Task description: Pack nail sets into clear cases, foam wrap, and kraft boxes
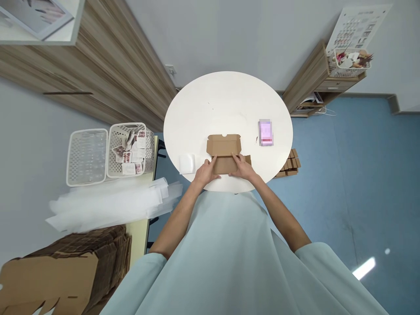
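Observation:
A brown cardboard mailer box [225,165], partly folded, lies near the front edge of the round white table [226,100]. Its lid panel with small side flaps spreads away from me, and one flap sticks out at the right end. My left hand [206,172] grips the left end, thumb on the inner side and fingers along the front edge. At the right end my right hand [243,168] holds the box the same way. Left of my left hand lies a small stack of white translucent sheets or pouches [187,164].
On the table's right lies a blurred phone-like object [265,132]. White baskets [126,127] with small packets, white translucent sheets [108,203] and stacked flat cardboard [49,280] are at the left. Folded boxes [290,164] sit low at the right, below a wooden cabinet [308,78].

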### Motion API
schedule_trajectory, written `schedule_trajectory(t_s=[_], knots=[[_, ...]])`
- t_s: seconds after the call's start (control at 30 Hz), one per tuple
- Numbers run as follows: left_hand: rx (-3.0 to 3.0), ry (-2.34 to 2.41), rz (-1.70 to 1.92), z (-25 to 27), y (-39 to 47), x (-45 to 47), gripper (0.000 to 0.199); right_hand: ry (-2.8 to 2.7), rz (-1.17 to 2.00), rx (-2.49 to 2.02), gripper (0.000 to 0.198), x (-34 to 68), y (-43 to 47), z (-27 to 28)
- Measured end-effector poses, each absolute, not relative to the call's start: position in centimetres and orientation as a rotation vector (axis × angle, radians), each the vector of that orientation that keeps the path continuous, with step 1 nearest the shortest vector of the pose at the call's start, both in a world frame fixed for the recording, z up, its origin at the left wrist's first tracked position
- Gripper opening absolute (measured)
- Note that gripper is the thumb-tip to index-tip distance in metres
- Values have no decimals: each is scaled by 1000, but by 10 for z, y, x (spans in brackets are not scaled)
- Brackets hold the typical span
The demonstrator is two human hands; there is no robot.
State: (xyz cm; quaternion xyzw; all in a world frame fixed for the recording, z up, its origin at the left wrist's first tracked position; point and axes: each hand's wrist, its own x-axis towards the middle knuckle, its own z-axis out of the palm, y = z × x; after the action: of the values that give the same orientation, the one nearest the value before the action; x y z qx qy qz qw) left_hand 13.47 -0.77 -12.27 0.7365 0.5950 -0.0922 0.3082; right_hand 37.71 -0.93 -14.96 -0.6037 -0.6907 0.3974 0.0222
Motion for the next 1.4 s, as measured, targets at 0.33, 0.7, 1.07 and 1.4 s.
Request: schedule_trajectory(t_s=[0.33, 0.7, 1.07, 1.4], knots=[[1936, 1521, -328, -130, -6, 131, 69, -1802, 958, -1809, 82, 413, -32, -153], [1999, 1620, -263, -109, -8, 146, 108, -1798, 709, -2074, 64, 424, -4, -151], [2005, 1563, -263, -112, -1, 143, 55, -1776, 995, -1947, 49, 388, 47, -154], [2006, 1544, -249, -114, -6, 140, 110, -1769, 1010, -1888, 36, 401, 19, -152]])
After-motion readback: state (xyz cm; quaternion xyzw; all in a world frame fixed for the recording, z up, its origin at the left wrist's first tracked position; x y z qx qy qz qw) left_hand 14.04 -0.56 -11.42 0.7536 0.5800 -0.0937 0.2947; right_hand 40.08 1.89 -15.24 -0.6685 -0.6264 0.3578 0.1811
